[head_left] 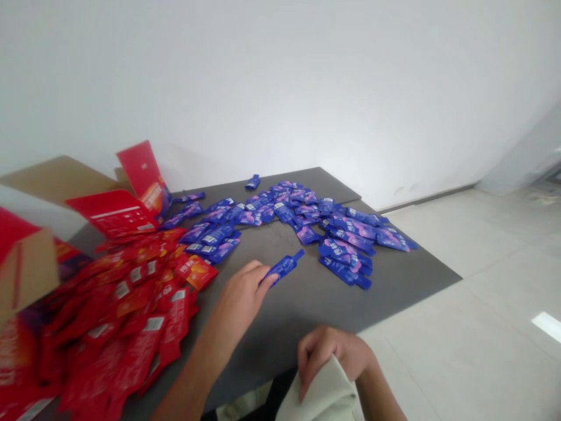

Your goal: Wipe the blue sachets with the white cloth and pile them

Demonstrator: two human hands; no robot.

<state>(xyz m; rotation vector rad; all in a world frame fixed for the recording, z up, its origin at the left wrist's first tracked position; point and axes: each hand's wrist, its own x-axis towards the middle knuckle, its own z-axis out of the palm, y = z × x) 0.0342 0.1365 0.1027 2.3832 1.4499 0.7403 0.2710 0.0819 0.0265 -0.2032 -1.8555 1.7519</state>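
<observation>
My left hand (243, 295) is closed on a blue sachet (284, 267) with a narrow spout-like end, held over the dark table. My right hand (335, 348) pinches the edge of a pale cream cloth or soft bag (326, 389) low at the table's front; which of the two it is I cannot tell. Beyond my left hand, many blue and purple sachets (260, 210) lie in a loose arc. Several more blue sachets (346, 251) form an overlapping cluster on the right.
A large heap of red sachets (131, 310) covers the table's left side, spilling from an open red cardboard box (116, 213). The dark grey table (280, 321) stands against a white wall (280, 88). Pale floor tiles (482, 339) lie to the right.
</observation>
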